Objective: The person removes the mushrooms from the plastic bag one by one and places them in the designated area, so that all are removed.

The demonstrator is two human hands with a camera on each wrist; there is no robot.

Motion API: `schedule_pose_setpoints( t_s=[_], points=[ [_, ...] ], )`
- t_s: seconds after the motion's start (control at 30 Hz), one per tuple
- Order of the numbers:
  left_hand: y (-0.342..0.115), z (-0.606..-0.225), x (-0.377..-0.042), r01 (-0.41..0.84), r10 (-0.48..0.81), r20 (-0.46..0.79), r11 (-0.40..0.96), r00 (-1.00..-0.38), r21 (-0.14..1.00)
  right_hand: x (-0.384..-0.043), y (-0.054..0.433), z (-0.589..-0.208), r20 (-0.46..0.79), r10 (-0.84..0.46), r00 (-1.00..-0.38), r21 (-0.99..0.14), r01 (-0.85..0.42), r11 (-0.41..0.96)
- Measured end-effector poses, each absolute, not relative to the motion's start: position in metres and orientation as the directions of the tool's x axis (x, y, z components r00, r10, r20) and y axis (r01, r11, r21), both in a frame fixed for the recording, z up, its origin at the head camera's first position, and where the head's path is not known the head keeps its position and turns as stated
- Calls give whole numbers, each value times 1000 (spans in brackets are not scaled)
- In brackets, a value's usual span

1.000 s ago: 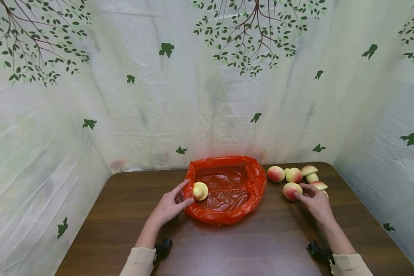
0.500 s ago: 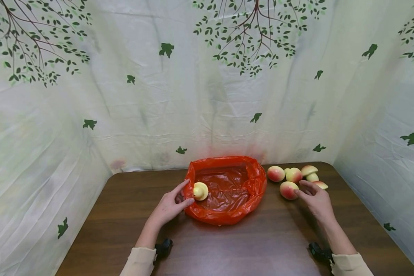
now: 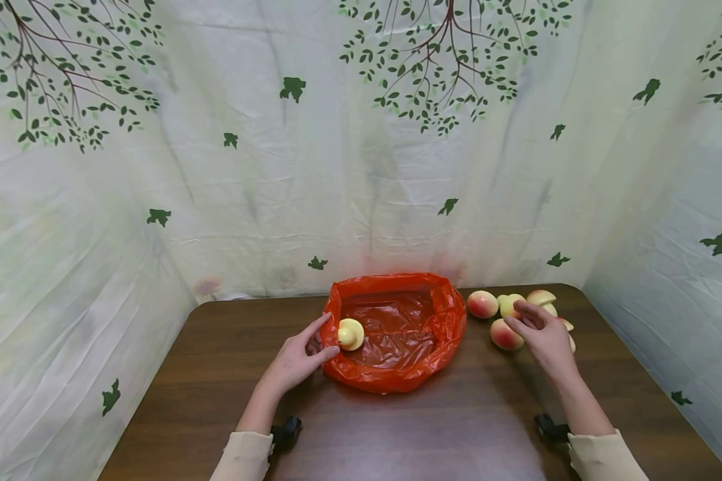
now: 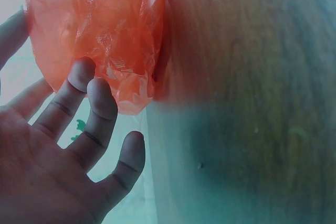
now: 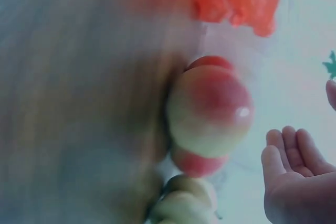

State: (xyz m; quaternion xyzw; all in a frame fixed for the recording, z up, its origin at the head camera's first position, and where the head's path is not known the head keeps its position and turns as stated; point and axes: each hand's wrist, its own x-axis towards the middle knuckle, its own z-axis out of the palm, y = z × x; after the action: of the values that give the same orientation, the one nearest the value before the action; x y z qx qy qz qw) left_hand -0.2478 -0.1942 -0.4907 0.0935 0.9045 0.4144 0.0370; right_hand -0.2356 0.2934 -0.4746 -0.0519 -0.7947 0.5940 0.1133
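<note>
My left hand [image 3: 295, 361] is at the left side of a red plastic bag [image 3: 391, 379], with thumb and index fingertips touching its rim. In the left wrist view, the other fingers are loosely bent beside the bag [image 4: 115, 30]. Inside the bag, at its left, lies a pale yellow mushroom [image 3: 350, 334]. My right hand [image 3: 550, 344] hovers over the group at the right, holding nothing. A red-and-yellow peach [image 3: 505, 335] lies just left of its thumb. In the right wrist view, that hand [image 5: 299, 187] stands apart from the nearest peach [image 5: 210, 108], fingers relaxed.
Behind the near peach lie another peach [image 3: 483, 304] and a yellow-red fruit [image 3: 508, 306]. A mushroom [image 3: 541, 298] stands at the back right; more pieces are partly hidden by my right hand. The brown table [image 3: 421, 434] meets a leaf-printed curtain [image 3: 367, 167] behind.
The near peach has shifted slightly left. My right hand has come away from it and moved up and left over the group. The left hand and bag have stayed put.
</note>
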Motion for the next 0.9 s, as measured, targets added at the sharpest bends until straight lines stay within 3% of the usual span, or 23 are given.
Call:
schedule_pose_setpoints(
  t_s=[0.3, 0.9],
  points=[
    [-195, -492, -248, 144, 200, 17, 639, -980, 756, -240, 266, -451, 81, 180, -980, -959, -28, 280],
    [-196, -494, -248, 155, 200, 32, 639, -979, 753, -257, 203, -433, 90, 107, -990, -990, -77, 120]
  ],
)
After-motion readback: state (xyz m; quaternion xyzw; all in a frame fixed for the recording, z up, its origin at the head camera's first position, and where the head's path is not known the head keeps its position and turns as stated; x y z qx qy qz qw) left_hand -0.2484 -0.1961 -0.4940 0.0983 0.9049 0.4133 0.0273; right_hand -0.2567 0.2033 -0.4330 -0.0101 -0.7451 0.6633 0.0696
